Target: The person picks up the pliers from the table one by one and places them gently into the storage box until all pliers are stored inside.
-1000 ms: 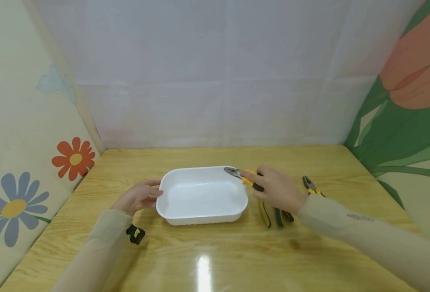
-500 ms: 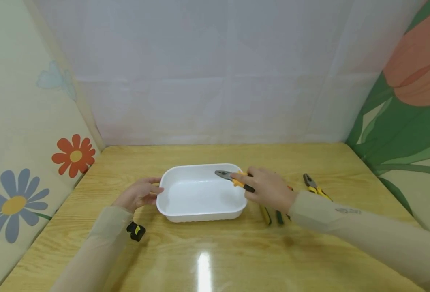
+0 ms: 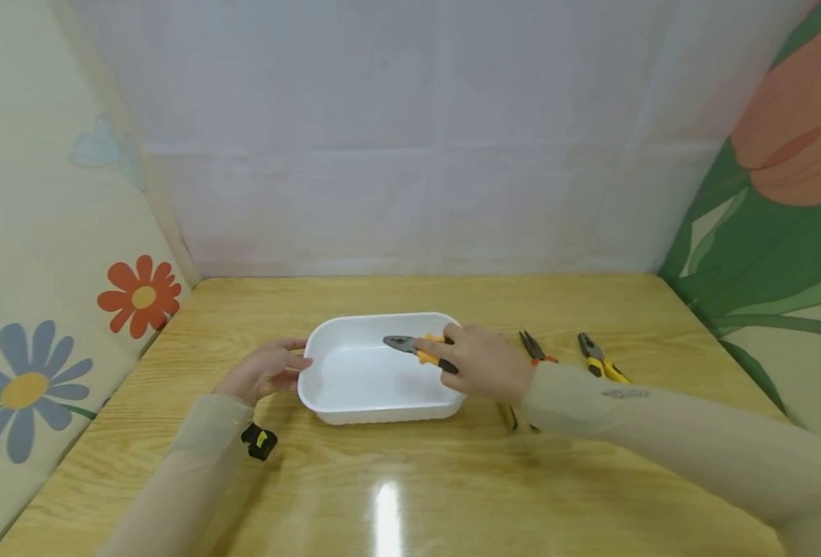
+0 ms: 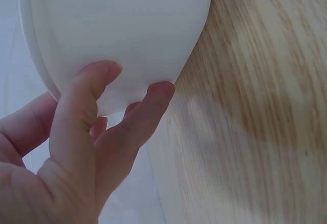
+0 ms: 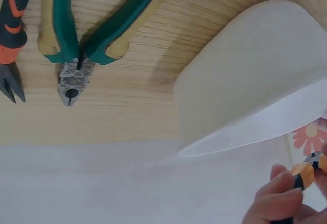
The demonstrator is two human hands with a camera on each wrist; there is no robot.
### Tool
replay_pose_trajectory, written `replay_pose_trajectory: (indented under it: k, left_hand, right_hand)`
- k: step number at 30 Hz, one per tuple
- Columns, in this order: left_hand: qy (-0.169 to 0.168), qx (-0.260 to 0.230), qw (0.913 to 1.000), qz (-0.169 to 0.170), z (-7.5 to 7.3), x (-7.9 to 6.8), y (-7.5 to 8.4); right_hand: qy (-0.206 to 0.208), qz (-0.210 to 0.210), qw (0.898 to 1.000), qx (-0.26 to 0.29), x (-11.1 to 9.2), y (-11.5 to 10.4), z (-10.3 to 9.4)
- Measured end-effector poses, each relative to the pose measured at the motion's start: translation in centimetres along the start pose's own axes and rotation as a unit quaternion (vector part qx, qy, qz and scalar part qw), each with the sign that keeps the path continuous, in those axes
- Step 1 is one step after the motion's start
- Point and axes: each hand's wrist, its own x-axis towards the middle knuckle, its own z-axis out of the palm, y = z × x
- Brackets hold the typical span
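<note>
A white rectangular tray [image 3: 378, 416] sits on the wooden table. At its left end my left hand [image 3: 267, 371] holds it, thumb and fingertips touching the outer wall [image 4: 127, 25] in the left wrist view. My right hand [image 3: 487, 362] grips a pair of combination pliers [image 3: 399, 343] by the orange and black handles. Their grey head points left over the tray's inside, above its floor. In the right wrist view, only part of these pliers [image 5: 303, 175] shows between my fingers, beyond the tray's rim.
Right of the tray lie green-and-yellow-handled cutting pliers [image 5: 71, 78], mostly hidden by my right arm in the head view. Beside them are orange-and-black long-nose pliers [image 3: 531, 346] and yellow-handled pliers [image 3: 591, 352]. A white cloth [image 3: 410, 155] hangs behind the table.
My right hand has moved left with the pliers, from the tray's right rim to over its inside. The long-nose pliers have come into sight behind it. My left hand stays in place.
</note>
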Motion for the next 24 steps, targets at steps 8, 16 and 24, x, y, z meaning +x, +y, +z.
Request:
replay_pose_trajectory:
  k: [8,16,24]
  left_hand:
    - [-0.002,0.007,1.0,0.003,0.1,0.1,0.2]
    - [-0.009,0.007,0.9999,0.002,0.0,0.0,0.1]
    - [-0.007,0.019,0.9998,-0.003,-0.2,-0.1,-0.1]
  right_hand:
    - [-0.023,-0.017,0.999,-0.018,1.0,-0.8,0.5]
    - [-0.034,-0.025,0.998,-0.035,1.8,-1.7,1.0]
    - [-0.055,-0.043,0.996,-0.05,3.2,-2.6,0.9]
